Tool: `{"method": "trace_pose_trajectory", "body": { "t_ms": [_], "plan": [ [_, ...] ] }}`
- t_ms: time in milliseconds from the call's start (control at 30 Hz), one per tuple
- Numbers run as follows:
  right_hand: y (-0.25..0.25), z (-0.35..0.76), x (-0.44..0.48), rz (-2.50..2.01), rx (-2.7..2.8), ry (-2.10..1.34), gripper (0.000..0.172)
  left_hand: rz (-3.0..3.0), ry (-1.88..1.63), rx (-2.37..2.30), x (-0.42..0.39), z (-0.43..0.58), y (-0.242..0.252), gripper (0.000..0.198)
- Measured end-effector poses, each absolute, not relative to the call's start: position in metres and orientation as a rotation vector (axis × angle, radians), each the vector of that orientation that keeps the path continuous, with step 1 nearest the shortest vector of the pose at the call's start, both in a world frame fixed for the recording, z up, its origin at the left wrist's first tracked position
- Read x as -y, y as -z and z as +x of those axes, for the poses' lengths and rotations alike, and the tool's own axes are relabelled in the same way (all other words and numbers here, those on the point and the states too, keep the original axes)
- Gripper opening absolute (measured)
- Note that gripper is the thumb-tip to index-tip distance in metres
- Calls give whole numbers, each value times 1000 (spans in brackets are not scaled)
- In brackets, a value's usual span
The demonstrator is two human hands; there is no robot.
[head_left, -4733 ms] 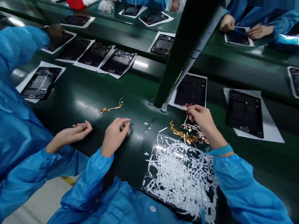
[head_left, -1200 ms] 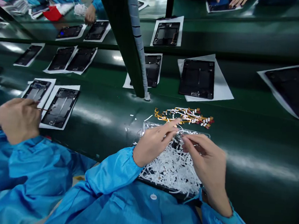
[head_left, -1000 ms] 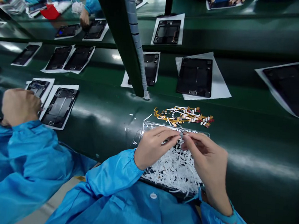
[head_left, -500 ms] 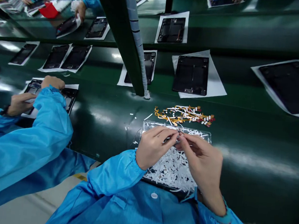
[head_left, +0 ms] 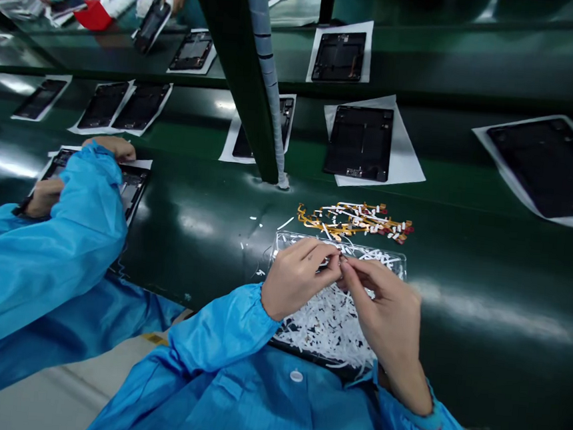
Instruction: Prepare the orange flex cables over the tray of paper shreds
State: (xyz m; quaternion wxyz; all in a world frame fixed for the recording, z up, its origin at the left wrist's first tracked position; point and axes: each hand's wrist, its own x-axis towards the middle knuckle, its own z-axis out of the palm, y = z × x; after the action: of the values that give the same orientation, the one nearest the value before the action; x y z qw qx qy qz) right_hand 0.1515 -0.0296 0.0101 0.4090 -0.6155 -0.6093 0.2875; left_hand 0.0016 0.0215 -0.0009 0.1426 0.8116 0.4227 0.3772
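Note:
My left hand (head_left: 301,275) and my right hand (head_left: 386,307) meet fingertip to fingertip, both closed in a pinch. Between them is a tiny dark piece, mostly hidden by the fingers and too small to name. Beneath the hands lies a clear plastic tray (head_left: 403,260) heaped with white paper-like strips (head_left: 329,326) and small dark bits. Just beyond the tray's far edge, a loose pile of orange flex cables (head_left: 353,219) with white tabs rests on the green surface.
A green post (head_left: 243,71) with a wrapped cable rises beyond my hands. Tablet housings (head_left: 360,141) on white sheets lie along the moving-belt-like strip (head_left: 447,155) behind. At left, a co-worker's sleeve (head_left: 89,204) reaches over more housings. Other people in blue work at the far left.
My hands stay pinched together, shifting only slightly. The housings on the near strip sit a little farther left, those on the far strip farther right. The co-worker's arms at left have shifted.

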Motion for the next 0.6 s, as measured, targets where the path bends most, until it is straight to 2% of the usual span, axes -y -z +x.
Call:
{"method": "trace_pose_trajectory", "body": {
  "t_ms": [167,400,600],
  "plan": [
    [-6,167,31,-1618,1442,-753,13,2218,-932,-1192,-28,-10,12,14],
    [-4,185,30,-1577,1417,-1061,17,1882,-809,-861,-34,-15,3,28],
    [-6,180,27,-1521,1370,-1164,17,1897,-825,-812,-37,-11,0,12]
  ]
}}
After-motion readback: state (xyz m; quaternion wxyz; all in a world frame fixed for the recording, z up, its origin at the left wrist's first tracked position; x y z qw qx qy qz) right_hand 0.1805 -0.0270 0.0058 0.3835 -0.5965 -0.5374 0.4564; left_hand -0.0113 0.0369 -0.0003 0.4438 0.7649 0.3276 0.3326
